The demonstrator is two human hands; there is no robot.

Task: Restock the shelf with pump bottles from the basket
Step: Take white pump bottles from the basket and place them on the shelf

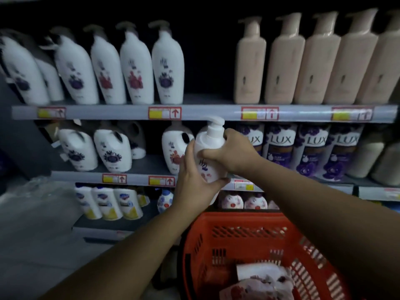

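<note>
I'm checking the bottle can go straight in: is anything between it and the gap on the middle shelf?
Nothing visible blocks it. Both hands, left hand and right hand, hold the pump bottle upright before the gap, between a white jug and the Lux bottles.

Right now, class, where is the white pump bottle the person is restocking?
In the head view, the white pump bottle sits mid-frame, held between the left hand and right hand, before the middle shelf, above the red basket.
</note>
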